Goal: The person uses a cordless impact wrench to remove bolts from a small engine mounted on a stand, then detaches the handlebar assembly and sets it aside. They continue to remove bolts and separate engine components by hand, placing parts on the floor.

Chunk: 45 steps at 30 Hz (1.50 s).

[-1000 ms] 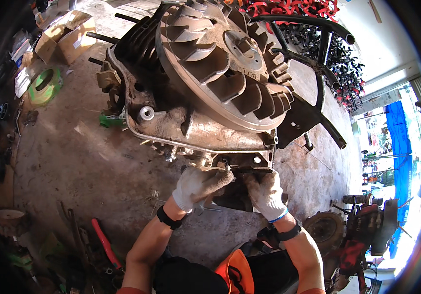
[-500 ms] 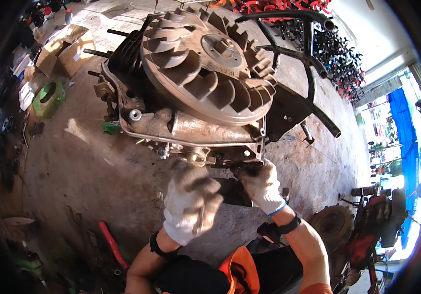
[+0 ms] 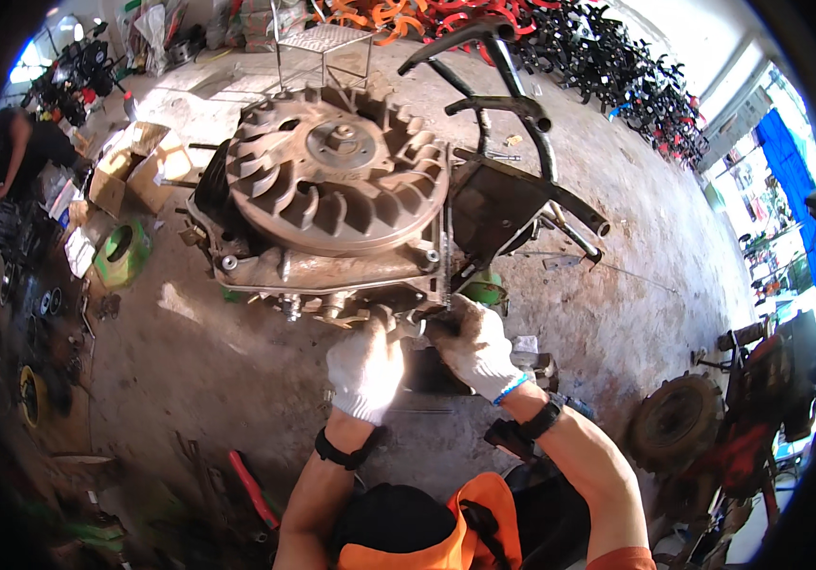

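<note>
An engine [image 3: 332, 269] with a rusty finned flywheel [image 3: 280, 204] on top stands in front of me. Both my hands wear white work gloves with dirty fingers, and a black band circles each wrist. At the engine's near lower edge, my left hand [image 3: 367, 366] has its fingers bent together against the small metal parts there. Close beside it, my right hand [image 3: 479, 347] curls around something dark under the engine's right front corner. What either hand pinches is hidden by the gloves and too small to name.
A black tubular frame [image 3: 522, 114] rises behind the engine's right side. Cardboard boxes [image 3: 132, 171] and a green ring-shaped part [image 3: 123, 255] lie left. A person [image 3: 23, 142] bends at far left. A tyred machine [image 3: 679, 418] stands right; a red-handled tool [image 3: 254, 489] lies lower left.
The view has shifted, so the engine appears smaller and farther left. My left hand, blurred before, has come up to the engine's lower edge near my right hand, which stays by the corner.
</note>
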Each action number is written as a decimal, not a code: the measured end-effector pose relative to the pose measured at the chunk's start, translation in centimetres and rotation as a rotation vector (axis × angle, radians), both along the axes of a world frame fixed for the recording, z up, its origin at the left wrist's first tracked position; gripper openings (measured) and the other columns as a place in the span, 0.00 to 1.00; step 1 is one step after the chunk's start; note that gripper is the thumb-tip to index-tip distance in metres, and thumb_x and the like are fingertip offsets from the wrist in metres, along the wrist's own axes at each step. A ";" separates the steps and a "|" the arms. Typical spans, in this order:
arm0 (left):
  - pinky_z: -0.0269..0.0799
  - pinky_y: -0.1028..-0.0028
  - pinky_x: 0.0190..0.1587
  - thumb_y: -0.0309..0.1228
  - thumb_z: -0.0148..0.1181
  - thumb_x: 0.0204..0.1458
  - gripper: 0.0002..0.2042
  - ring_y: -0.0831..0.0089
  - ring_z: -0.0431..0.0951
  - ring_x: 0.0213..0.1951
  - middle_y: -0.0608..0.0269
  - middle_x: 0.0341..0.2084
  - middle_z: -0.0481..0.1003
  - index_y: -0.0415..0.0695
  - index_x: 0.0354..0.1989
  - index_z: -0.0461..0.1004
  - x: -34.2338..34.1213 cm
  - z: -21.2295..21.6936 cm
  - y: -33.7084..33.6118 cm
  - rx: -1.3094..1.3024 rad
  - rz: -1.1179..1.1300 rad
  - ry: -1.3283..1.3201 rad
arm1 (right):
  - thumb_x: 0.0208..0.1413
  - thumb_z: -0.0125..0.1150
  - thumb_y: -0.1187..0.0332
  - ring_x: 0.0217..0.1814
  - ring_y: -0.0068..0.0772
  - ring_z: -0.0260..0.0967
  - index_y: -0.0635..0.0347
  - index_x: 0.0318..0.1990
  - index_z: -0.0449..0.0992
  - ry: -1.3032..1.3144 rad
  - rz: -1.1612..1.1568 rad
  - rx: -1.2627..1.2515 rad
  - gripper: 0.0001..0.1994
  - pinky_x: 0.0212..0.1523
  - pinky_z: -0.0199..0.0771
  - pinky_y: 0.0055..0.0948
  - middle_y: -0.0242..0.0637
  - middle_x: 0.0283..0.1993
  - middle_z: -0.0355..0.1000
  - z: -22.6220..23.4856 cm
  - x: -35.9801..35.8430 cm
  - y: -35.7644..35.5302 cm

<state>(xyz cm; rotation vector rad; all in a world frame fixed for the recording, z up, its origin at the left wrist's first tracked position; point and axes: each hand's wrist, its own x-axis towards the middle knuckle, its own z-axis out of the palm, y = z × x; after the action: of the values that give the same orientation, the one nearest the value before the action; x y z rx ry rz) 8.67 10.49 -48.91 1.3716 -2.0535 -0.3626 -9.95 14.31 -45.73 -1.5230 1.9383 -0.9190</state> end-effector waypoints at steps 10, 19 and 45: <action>0.76 0.62 0.30 0.30 0.67 0.64 0.10 0.59 0.81 0.24 0.49 0.21 0.79 0.34 0.46 0.80 0.6 -0.7 0.0 -0.018 0.039 0.035 | 0.60 0.70 0.60 0.42 0.60 0.83 0.64 0.47 0.82 0.187 0.044 -0.165 0.16 0.42 0.80 0.50 0.55 0.37 0.82 0.1 -0.3 -0.1; 0.70 0.61 0.28 0.37 0.62 0.70 0.15 0.59 0.74 0.22 0.45 0.22 0.77 0.36 0.38 0.77 0.3 -0.2 0.2 -0.006 0.111 -0.041 | 0.57 0.71 0.65 0.47 0.63 0.81 0.62 0.47 0.83 -0.125 -0.038 -0.304 0.14 0.47 0.80 0.50 0.56 0.42 0.82 -1.8 0.2 0.7; 0.79 0.54 0.30 0.32 0.63 0.62 0.18 0.50 0.83 0.27 0.48 0.25 0.82 0.35 0.57 0.79 0.7 0.0 0.7 -0.143 -0.010 -0.096 | 0.60 0.72 0.64 0.44 0.58 0.84 0.62 0.48 0.86 0.050 -0.047 -0.159 0.13 0.47 0.81 0.46 0.52 0.42 0.85 -2.1 0.2 -0.2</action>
<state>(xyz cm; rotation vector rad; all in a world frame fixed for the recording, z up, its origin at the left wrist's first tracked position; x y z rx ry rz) 9.34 11.23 -48.89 1.3158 -2.1208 -0.1526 -9.76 14.11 -47.79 -1.6090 1.9839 -1.0879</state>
